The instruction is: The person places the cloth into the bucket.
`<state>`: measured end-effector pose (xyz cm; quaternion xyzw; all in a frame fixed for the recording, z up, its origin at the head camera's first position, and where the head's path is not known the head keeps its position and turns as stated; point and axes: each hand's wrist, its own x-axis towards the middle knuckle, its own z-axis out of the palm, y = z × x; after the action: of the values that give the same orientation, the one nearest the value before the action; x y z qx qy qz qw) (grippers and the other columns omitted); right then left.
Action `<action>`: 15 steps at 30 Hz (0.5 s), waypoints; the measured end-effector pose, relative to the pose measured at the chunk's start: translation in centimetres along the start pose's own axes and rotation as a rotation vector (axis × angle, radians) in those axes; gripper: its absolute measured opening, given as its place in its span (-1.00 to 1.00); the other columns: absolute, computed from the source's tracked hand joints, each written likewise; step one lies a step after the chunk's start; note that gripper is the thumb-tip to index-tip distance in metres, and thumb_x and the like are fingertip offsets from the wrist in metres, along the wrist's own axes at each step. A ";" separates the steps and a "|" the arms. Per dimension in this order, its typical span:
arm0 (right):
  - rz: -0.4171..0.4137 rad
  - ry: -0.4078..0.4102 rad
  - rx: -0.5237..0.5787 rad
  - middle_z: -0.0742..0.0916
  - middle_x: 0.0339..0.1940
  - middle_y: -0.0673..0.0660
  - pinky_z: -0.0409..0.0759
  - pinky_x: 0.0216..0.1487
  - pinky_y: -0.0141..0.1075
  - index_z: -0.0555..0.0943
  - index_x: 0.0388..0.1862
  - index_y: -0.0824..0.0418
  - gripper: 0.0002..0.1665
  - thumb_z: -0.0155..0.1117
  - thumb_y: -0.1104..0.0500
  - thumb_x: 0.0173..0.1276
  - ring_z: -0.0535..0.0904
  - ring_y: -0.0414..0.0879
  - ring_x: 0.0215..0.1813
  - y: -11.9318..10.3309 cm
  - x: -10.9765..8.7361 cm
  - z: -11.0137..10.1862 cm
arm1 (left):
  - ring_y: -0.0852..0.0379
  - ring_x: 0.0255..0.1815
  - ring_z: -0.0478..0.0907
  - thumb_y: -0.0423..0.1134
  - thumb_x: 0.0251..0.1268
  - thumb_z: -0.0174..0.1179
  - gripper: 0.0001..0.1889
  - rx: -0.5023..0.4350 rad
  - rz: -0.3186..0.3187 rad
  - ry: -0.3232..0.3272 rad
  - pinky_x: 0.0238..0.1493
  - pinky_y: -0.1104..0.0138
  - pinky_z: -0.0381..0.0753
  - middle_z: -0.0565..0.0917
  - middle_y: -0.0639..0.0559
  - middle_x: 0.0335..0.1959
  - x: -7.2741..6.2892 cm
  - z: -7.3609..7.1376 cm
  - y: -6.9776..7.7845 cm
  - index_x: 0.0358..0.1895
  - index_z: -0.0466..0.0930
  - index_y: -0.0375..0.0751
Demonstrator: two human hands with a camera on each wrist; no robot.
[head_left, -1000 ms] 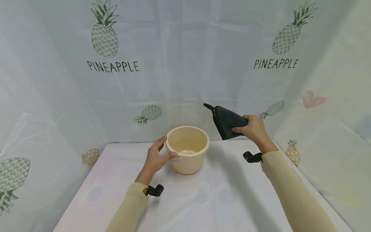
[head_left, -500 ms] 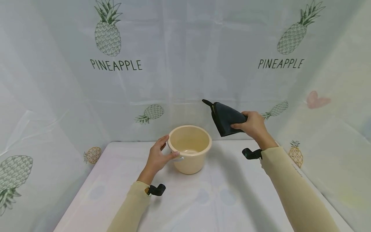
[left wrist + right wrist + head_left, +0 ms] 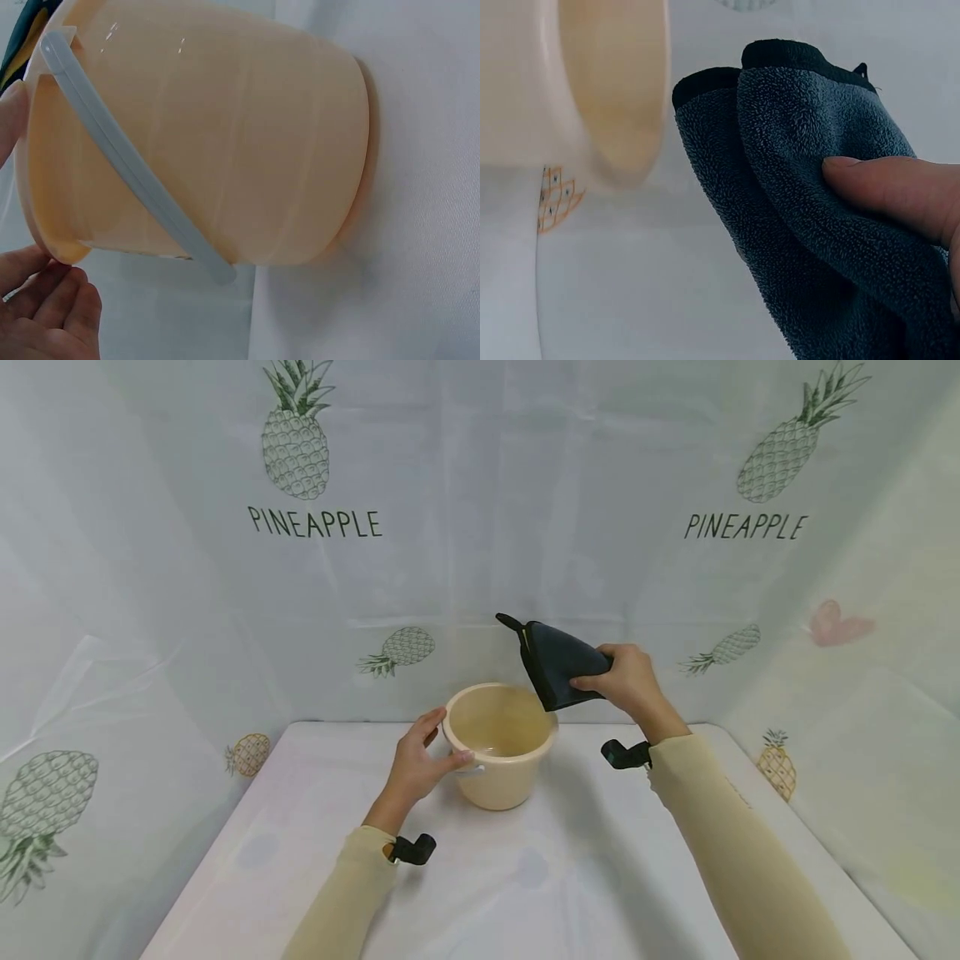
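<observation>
A cream plastic bucket stands upright on the table, its inside bare where it shows. My left hand holds its rim on the left, thumb at the front and fingers farther back. In the left wrist view, the bucket's grey handle hangs down slantwise across its side. My right hand grips a folded dark blue towel with black edging, thumb on top. The towel is in the air, its lower corner overlapping the bucket's back right rim in the head view. The right wrist view shows its fluffy pile close up.
The table has a pale cover. Behind it hangs a curtain printed with pineapples, close past the bucket. Similar sheeting runs down both sides. Each wrist wears a small black camera, one of them the right wrist camera.
My right hand has carried the towel left, so that it now overlaps the bucket's rim. The left hand keeps its place on the rim. The whole head view has shifted slightly.
</observation>
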<state>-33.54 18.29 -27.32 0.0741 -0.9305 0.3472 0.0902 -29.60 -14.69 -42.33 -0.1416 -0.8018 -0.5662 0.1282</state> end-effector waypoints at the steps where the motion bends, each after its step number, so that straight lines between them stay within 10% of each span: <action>1: 0.000 -0.003 0.008 0.70 0.13 0.40 0.66 0.20 0.17 0.64 0.21 0.37 -0.39 0.56 0.07 0.30 0.57 0.30 0.17 -0.3 0.1 0.3 | -0.06 0.66 0.17 -0.18 0.16 0.62 -0.01 0.001 -0.002 0.001 0.63 0.17 0.28 0.27 -0.14 0.63 0.0 0.0 0.0 0.61 0.26 -0.33; 15: -0.026 -0.048 0.018 0.70 0.13 0.39 0.70 0.18 0.12 0.65 0.21 0.37 -0.38 0.57 0.07 0.26 0.58 0.27 0.16 -3.1 1.4 3.9 | -0.07 0.64 0.22 -0.12 0.12 0.64 0.01 0.030 -0.031 0.027 0.61 0.11 0.31 0.31 -0.12 0.62 0.0 0.1 0.3 0.61 0.28 -0.30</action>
<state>-34.76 13.33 -27.94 0.0954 -0.9281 0.3526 0.0718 -29.54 -14.48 -42.09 -0.1196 -0.8107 -0.5577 0.1323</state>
